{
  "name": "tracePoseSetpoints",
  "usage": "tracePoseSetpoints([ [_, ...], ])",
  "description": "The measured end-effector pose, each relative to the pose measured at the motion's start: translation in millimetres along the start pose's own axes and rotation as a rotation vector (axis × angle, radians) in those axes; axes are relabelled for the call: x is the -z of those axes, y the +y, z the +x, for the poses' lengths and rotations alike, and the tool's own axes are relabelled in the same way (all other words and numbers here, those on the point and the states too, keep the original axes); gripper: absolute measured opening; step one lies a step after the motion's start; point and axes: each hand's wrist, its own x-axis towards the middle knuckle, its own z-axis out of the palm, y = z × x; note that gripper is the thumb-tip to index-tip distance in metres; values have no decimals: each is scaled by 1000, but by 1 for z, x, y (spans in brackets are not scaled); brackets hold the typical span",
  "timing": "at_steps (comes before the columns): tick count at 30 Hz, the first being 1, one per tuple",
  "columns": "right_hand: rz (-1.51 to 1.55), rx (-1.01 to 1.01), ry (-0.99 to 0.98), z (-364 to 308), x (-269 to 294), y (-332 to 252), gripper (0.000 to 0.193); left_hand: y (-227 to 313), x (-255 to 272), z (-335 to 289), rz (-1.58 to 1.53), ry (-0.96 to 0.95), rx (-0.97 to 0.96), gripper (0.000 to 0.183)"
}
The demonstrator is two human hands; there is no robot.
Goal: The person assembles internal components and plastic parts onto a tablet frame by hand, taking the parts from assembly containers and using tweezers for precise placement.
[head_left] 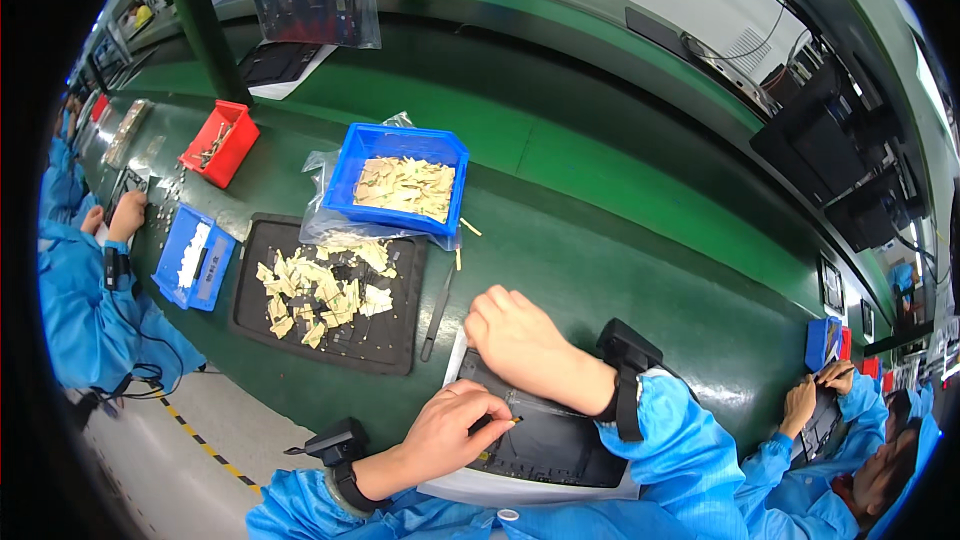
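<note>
1. Panel (570, 445): lying flat and black on a white sheet (480, 485), at the near edge of the green bench (560, 240), directly below both hands.
2. Left hand (455, 427): reaching over the panel's left part, pinching a tiny dark-and-yellow piece (516, 420) between thumb and forefinger; being unable to tell whether touching the panel.
3. Right hand (525, 340): crossing above the panel's far left part, curling the fingers inward, narrow; hiding the palm, so being unable to tell whether holding anything.
4. Slender dark tool (436, 315): lying on the bench between the panel and the black tray (390, 345).
5. Black tray: carrying a loose heap of cream strips (330, 295), sitting left of both hands.
6. Blue bin (390, 218): standing just beyond the tray, holding many cream pieces (405, 185), resting on a clear bag (316, 175).
7. Smaller blue bin (222, 255): standing left of the tray, holding white pieces.
8. Red bin (240, 145): standing farther back, containing small parts.
9. Co-workers in blue sleeves, left (75, 280) and right (780, 485): working at the same bench.
</note>
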Motion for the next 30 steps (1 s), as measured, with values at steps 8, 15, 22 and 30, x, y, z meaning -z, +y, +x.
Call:
tracePoseSetpoints([
  [8,351,-345,301,-32,24,16,12,15,13,7,-115,26,169,18],
  [15,882,-498,23,-78,59,-20,16,18,15,18,-113,27,236,24],
  [22,814,-356,-22,-86,52,-14,14,21,12,23,-30,-53,154,28],
  [30,773,-360,194,-83,66,-18,10,29,15,11,-456,69,359,52],
])
